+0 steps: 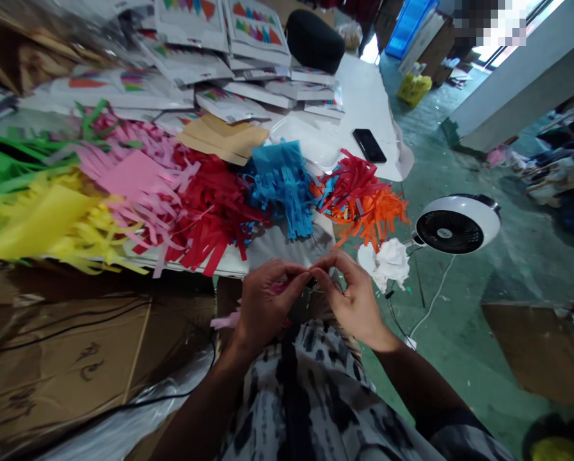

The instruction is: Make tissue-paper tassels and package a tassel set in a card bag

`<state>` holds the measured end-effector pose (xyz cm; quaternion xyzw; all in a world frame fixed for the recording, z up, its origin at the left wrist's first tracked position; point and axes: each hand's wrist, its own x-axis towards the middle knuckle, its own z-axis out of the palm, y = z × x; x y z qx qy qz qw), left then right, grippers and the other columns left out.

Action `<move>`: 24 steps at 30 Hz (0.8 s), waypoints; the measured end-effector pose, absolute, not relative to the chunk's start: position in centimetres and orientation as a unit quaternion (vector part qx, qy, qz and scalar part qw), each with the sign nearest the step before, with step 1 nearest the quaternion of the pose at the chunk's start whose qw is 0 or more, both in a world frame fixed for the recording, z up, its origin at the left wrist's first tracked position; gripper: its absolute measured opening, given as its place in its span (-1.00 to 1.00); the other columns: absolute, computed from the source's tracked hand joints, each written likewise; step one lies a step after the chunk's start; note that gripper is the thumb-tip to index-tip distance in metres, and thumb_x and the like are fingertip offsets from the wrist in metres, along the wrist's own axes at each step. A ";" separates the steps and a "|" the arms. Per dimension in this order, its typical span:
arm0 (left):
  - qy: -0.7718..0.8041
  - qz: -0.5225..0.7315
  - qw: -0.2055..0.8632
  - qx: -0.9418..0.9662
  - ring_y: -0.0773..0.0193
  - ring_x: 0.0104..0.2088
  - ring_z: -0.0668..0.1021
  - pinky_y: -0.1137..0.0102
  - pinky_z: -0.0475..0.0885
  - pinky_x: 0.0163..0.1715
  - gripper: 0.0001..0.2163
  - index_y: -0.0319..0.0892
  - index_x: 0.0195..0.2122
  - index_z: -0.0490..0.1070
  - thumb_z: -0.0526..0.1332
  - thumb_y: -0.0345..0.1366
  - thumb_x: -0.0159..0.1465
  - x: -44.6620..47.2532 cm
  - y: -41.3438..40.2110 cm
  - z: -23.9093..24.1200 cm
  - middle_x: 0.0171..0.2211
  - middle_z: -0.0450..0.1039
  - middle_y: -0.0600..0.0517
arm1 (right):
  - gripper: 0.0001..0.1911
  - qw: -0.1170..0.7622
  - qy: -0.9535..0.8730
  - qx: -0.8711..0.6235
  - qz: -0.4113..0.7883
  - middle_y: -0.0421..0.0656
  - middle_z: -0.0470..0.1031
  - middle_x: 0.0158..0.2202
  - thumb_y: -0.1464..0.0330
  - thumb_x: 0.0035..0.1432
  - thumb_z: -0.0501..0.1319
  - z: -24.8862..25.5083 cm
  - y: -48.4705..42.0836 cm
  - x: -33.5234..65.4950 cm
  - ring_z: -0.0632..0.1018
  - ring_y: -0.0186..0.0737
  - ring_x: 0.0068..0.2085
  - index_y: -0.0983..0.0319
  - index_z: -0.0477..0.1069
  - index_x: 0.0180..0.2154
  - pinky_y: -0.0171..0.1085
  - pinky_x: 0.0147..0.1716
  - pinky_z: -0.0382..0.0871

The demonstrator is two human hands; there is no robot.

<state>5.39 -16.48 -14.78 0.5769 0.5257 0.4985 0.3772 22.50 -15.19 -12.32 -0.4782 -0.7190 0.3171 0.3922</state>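
Above my lap, my left hand [267, 301] and my right hand [349, 294] meet with thumbs and forefingers pinched together. Pink paper [279, 286] shows within the curled fingers of my left hand. Light pink strips [226, 321] stick out behind that wrist. What lies between the touching fingertips is too small to make out. Just beyond the hands, on the table, are fringed paper bundles: blue [281, 186], red [214, 211], pink [137, 179], yellow [51, 218], green [18, 160] and orange [377, 214].
Packs with printed tassel pictures [258, 29] pile at the back, beside a black rounded case [315, 41]. A phone [369, 146] lies near the table's right end. A fan [454, 224] stands right, near crumpled white material [391, 262]. Cardboard [75, 358] and cables are at lower left.
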 end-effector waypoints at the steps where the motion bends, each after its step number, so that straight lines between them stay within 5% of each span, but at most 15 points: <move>1: 0.523 0.497 0.396 0.568 0.23 -0.24 0.66 0.43 0.52 -0.22 -0.87 -0.11 -0.31 0.65 0.38 -0.18 0.30 5.4 -16.4 -14.8 -0.35 0.66 0.05 | -0.87 0.390 -0.718 -0.482 0.316 -0.22 0.50 -0.28 0.29 0.43 0.21 -12.4 -15.1 22.5 0.51 -0.25 -0.21 0.15 0.45 -0.23 -0.25 -0.17 0.35; 14: 0.515 0.500 0.503 0.482 0.34 -0.50 0.55 0.49 0.40 -0.53 -0.81 -0.16 -0.33 0.66 0.44 -0.13 0.24 5.8 -16.3 -15.1 -0.44 0.62 0.06 | -0.87 0.403 -0.687 -0.463 0.388 -0.19 0.55 -0.22 0.22 0.38 0.28 -12.9 -14.7 23.0 0.55 -0.20 -0.15 0.13 0.52 -0.19 -0.20 -0.08 0.41; 18: 0.512 0.500 0.495 0.493 0.30 -0.44 0.60 0.47 0.47 -0.44 -0.81 -0.16 -0.33 0.64 0.42 -0.13 0.25 5.7 -16.2 -15.4 -0.43 0.63 0.06 | -0.85 0.419 -0.680 -0.464 0.382 -0.18 0.57 -0.14 0.25 0.37 0.31 -13.0 -14.4 23.3 0.56 -0.19 -0.11 0.10 0.55 -0.05 -0.18 -0.04 0.41; 24: 0.483 0.441 0.450 0.608 0.24 -0.25 0.66 0.31 0.52 -0.02 -0.82 -0.10 -0.16 0.62 0.28 -0.14 0.39 5.5 -15.8 -15.7 -0.31 0.65 0.08 | -0.84 0.403 -0.702 -0.458 0.368 -0.23 0.51 -0.37 0.27 0.36 0.31 -12.4 -13.6 23.7 0.52 -0.24 -0.29 0.15 0.56 -0.30 -0.24 -0.23 0.37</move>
